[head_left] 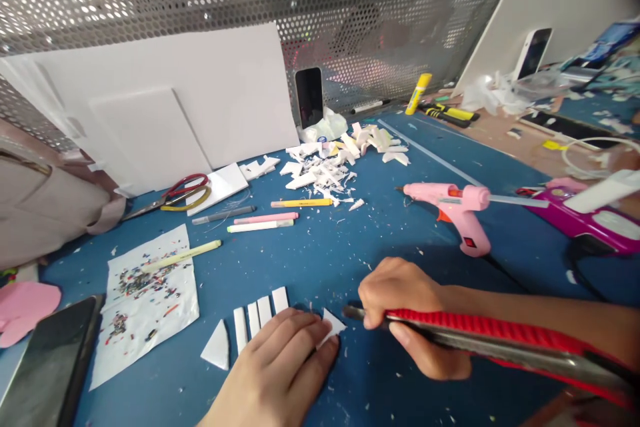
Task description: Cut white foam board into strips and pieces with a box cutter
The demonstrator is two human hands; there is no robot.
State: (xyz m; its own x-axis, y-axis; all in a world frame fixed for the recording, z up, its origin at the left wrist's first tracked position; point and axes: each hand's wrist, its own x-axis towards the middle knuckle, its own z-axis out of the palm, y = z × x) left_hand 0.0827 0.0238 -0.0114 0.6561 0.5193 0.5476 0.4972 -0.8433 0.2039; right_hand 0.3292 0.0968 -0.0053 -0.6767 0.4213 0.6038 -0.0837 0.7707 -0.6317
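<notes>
Left hand: my left hand [280, 367] lies flat at 6 o'clock, fingers stretched and pressed down on a white foam piece [331, 325]; only the piece's pointed corner shows past my fingertips, at about 1 o'clock from the hand.
Right hand: my right hand [407, 320] comes in from 3 o'clock, fingers wrapped tight round a red knife [500, 337]; its tip sits just beside the foam piece's corner, whether touching I cannot tell.
Strips: four white strips [260, 315] stand side by side at 11 o'clock of my left hand, touching my knuckles or nearly so.
Triangle: a white triangle [217, 347] lies just left of the strips, at 9 o'clock of the hand.
Paper: a white sheet [150, 320] strewn with coloured specks, further out at 9 o'clock, a pale yellow pen [183, 257] lying across its top edge.
Phone: a dark phone [47, 367] at the near left edge.
Glue gun: a pink glue gun [463, 210] at 1 o'clock, well apart from my right hand.
Markers: four markers [263, 217] at 12 o'clock in mid-table.
Scraps: a heap of white offcuts [330, 167] beyond the markers.
Scissors: scissors [175, 195] at 11 o'clock, beside a white board [165, 93] leaning on the mesh wall.
Mat: blue mat [320, 253] under all of it.
</notes>
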